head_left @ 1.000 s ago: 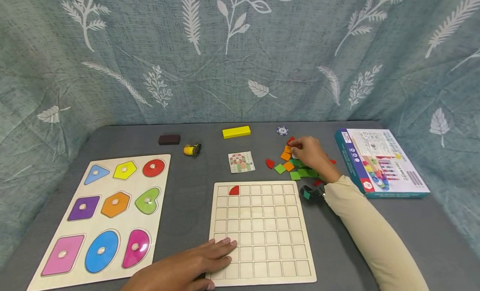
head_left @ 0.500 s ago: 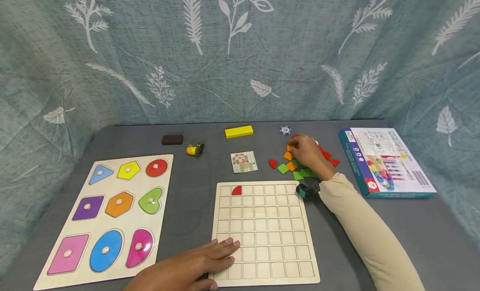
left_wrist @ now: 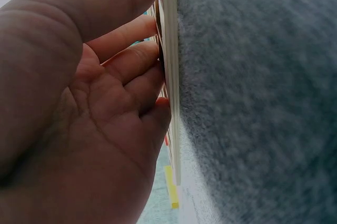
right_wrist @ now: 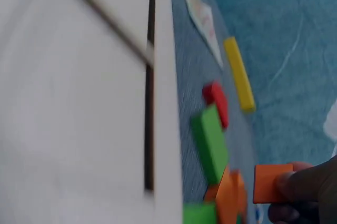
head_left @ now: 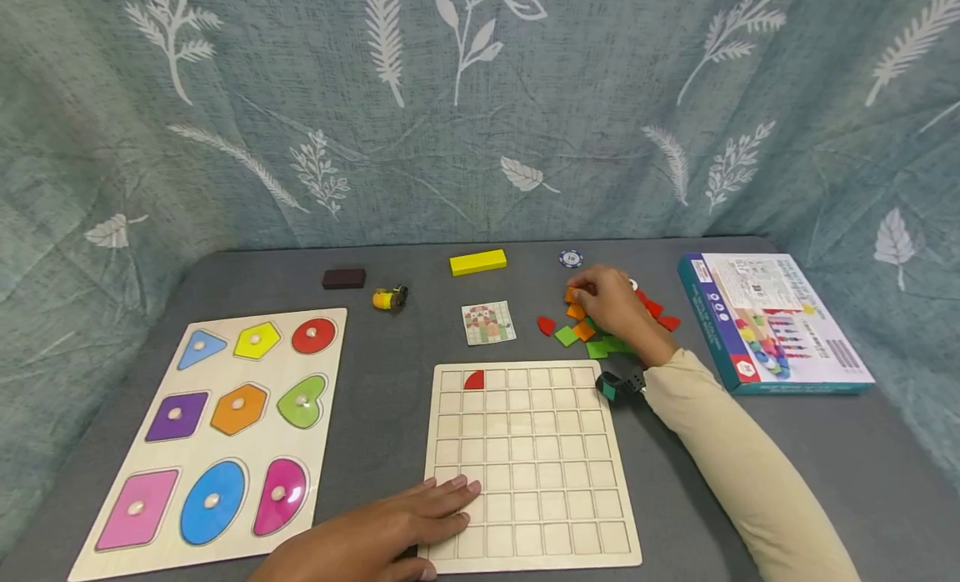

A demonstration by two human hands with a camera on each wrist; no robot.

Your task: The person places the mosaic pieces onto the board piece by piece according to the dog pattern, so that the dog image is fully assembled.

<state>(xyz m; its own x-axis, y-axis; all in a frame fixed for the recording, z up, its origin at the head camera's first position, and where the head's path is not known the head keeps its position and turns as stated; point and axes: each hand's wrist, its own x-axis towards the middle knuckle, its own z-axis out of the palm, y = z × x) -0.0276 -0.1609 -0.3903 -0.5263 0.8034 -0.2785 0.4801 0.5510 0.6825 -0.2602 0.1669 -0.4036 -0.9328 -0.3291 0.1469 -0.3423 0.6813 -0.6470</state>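
Note:
In the head view my left hand lies on the lower left corner of a pale wooden grid board, its fingers extended. The left wrist view shows these fingers against the board's edge. One red quarter-circle piece sits in the board's top row. Beyond the board's upper right corner, my right hand is over a pile of coloured tiles. Its thumb and fingers pinch an orange square tile, clearest in the right wrist view. Green tiles, orange tiles and red pieces lie around it, partly hidden by the hand.
A shape puzzle board lies at the left. Behind the grid board are a small picture card, a yellow block, a dark brown block, a yellow-and-black toy and a poker chip. A box stands right.
My right hand has shifted from the upper red pieces toward the pile's left side, and an orange tile now shows at its fingertips. My left hand stays on the board.

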